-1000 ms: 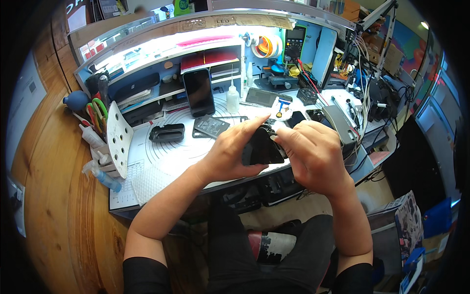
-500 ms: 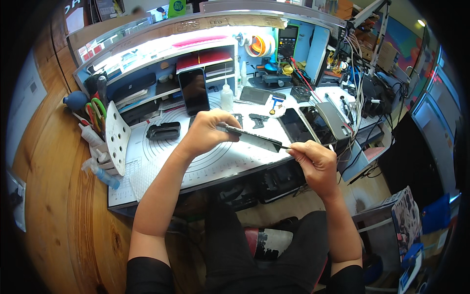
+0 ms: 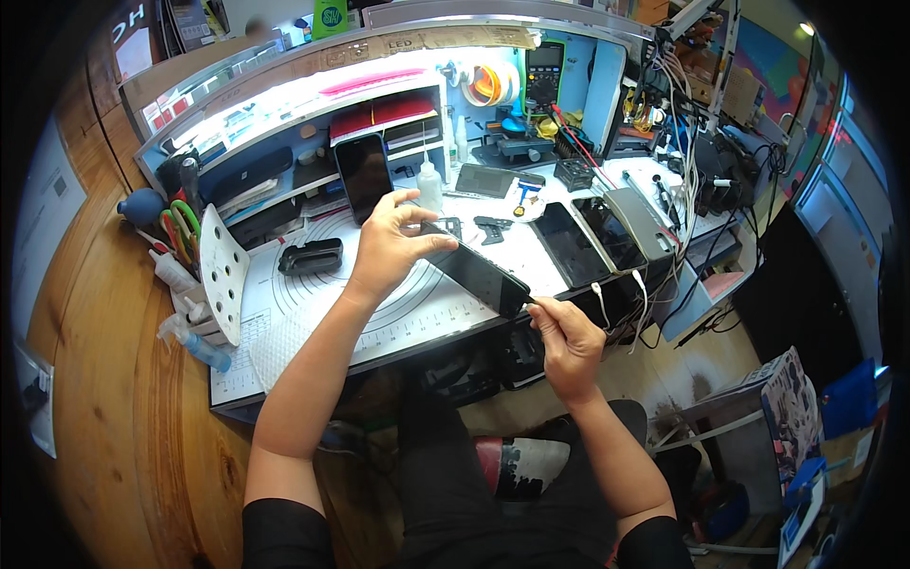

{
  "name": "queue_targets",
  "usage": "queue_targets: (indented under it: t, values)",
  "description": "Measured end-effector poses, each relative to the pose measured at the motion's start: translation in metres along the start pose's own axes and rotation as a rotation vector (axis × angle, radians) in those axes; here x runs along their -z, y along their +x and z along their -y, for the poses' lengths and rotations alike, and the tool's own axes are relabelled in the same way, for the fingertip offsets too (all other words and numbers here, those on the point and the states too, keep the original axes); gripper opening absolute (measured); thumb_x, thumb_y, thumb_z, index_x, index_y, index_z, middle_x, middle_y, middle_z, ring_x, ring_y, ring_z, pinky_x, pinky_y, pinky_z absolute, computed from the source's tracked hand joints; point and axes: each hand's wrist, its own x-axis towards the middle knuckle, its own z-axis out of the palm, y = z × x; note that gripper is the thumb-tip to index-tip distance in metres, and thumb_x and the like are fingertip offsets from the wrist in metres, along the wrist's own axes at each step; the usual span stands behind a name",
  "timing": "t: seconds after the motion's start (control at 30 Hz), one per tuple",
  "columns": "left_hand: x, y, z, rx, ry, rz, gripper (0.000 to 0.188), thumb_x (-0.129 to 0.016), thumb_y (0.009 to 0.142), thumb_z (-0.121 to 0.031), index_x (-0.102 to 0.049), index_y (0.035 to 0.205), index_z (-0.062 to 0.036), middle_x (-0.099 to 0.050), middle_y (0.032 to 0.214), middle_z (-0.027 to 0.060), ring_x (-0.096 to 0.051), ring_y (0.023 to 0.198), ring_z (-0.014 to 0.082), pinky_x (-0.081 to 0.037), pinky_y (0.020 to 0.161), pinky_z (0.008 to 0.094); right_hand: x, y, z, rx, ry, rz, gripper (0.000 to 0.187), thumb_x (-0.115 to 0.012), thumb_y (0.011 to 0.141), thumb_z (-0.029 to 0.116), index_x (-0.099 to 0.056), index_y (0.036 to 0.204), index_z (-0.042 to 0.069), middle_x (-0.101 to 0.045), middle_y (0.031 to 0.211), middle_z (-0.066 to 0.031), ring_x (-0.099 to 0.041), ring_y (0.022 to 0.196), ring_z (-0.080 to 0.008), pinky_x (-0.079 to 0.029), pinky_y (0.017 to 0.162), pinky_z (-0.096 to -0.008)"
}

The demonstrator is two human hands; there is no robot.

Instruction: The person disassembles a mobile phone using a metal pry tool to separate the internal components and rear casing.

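Note:
A dark phone [image 3: 479, 278] is held tilted above the front of the work mat, its dark glossy face turned up. My left hand [image 3: 384, 248] grips its upper left end, thumb across the edge and fingers partly raised. At the lower right end, my right hand [image 3: 569, 349] is closed in a pinch against the phone's corner. What sits between those fingertips is too small to make out. Just behind the phone, small dark parts [image 3: 492, 229] lie on the white mat [image 3: 379, 322]. A black hollow case-like piece [image 3: 311, 256] rests left of my left hand.
Another phone [image 3: 364, 177] leans upright at the shelves, beside a white dropper bottle [image 3: 429, 187]. Right of the mat lie two phones [image 3: 572, 245] with white cables [image 3: 639, 284] near them. A perforated white holder [image 3: 226, 275] stands left. A multimeter [image 3: 543, 76] hangs at the back.
The phone has rolled from nearly edge-on to show its dark face, and its right end has dropped. My right hand has moved left and down with it. White cables now show beyond that hand.

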Motion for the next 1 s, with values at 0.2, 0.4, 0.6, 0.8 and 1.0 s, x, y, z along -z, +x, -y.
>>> queue_targets:
  t: [0.2, 0.4, 0.6, 0.8, 1.0]
  values:
    - [-0.005, -0.001, 0.010, 0.064, -0.082, 0.095, 0.038, -0.086, 0.087, -0.012, -0.068, 0.120, -0.0022, -0.065, 0.129, 0.0080, -0.069, 0.095, 0.0171, -0.055, 0.087, 0.0286, -0.021, -0.019, -0.007, -0.093, 0.194, -0.143, 0.015, -0.069, 0.098, -0.005, -0.075, 0.112, -0.004, -0.075, 0.092, -0.0097, -0.071, 0.077, -0.0139, -0.057, 0.070, -0.0257]
    - [-0.005, -0.004, -0.006, -0.012, -0.421, 0.021, 0.045, -0.078, 0.097, -0.017, -0.057, 0.137, -0.0110, -0.060, 0.131, 0.0040, -0.057, 0.124, 0.0156, -0.055, 0.093, 0.0299, -0.046, -0.012, 0.002, 0.040, 0.222, -0.142, 0.017, -0.066, 0.100, -0.005, -0.072, 0.116, -0.005, -0.075, 0.095, -0.0112, -0.074, 0.082, -0.0168, -0.060, 0.078, -0.0287]
    - [-0.001, -0.002, -0.018, 0.047, -0.621, -0.120, 0.054, -0.078, 0.095, -0.010, -0.050, 0.141, -0.0066, -0.061, 0.123, 0.0088, -0.062, 0.118, 0.0177, -0.058, 0.091, 0.0301, -0.052, 0.004, 0.011, 0.054, 0.040, -0.095, 0.013, -0.073, 0.095, -0.003, -0.075, 0.108, -0.003, -0.074, 0.085, -0.0128, -0.071, 0.069, -0.0190, -0.054, 0.064, -0.0293]
    - [-0.003, -0.003, -0.017, 0.003, -0.605, -0.132, 0.058, -0.085, 0.087, -0.013, -0.055, 0.136, -0.0089, -0.066, 0.112, 0.0089, -0.068, 0.101, 0.0145, -0.058, 0.084, 0.0260, -0.040, 0.025, 0.030, 0.138, -0.179, -0.036, 0.007, -0.076, 0.093, 0.001, -0.074, 0.099, -0.002, -0.070, 0.079, -0.0151, -0.067, 0.064, -0.0280, -0.050, 0.059, -0.0343]
    - [-0.004, -0.006, -0.018, -0.082, -0.329, -0.109, 0.056, -0.085, 0.087, -0.012, -0.059, 0.137, -0.0094, -0.064, 0.118, 0.0065, -0.062, 0.111, 0.0146, -0.058, 0.088, 0.0284, -0.034, 0.045, 0.041, 0.195, -0.297, 0.201, 0.011, -0.073, 0.092, -0.001, -0.073, 0.103, -0.006, -0.073, 0.083, -0.0154, -0.072, 0.071, -0.0233, -0.054, 0.065, -0.0333]
